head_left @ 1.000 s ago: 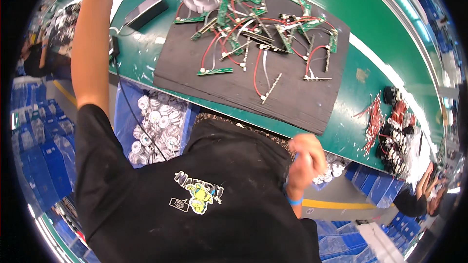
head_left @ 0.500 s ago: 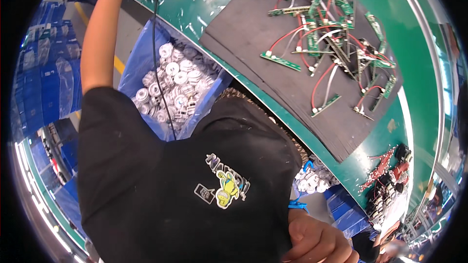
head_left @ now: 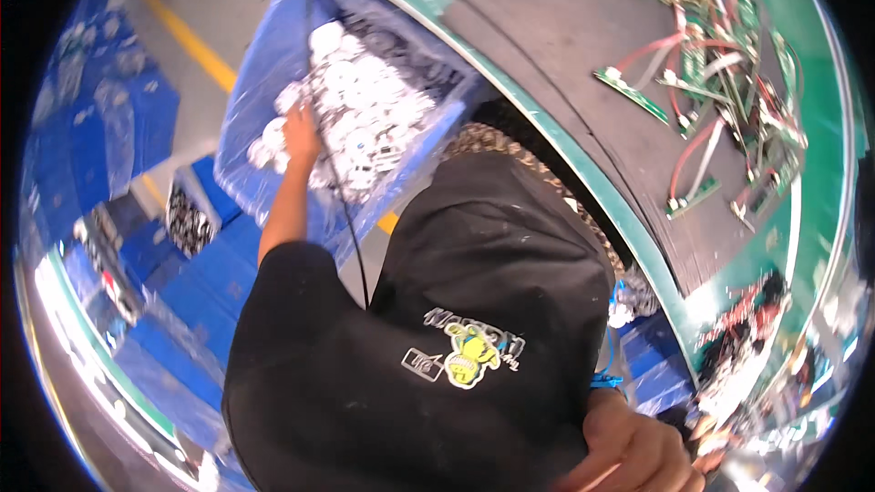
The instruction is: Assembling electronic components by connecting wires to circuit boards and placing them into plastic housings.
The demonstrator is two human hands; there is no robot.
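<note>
My left hand (head_left: 301, 134) reaches into a blue plastic-lined bin (head_left: 248, 118) heaped with small white round plastic parts (head_left: 365, 96). It touches or hovers just over the parts at the bin's left side; motion blur smears its fingers, so its grip does not show. Down at the lower right, close to my black shirt, my right hand (head_left: 638, 446) has its fingers curled in. What lies inside them, if anything, is hidden. A blue band (head_left: 606, 381) circles that wrist.
Green circuit boards (head_left: 720, 64) with red and white wires lie tangled on a dark mat (head_left: 556, 46) over the green table (head_left: 629, 219). A black cable (head_left: 351, 228) hangs across the bin. Red-wired parts (head_left: 738, 310) sit at the table's near right, other blue bins (head_left: 205, 282) at left.
My left arm has come down from the upper left, and its hand is now in the bin of white parts. The view has shifted left; my right hand stays curled.
</note>
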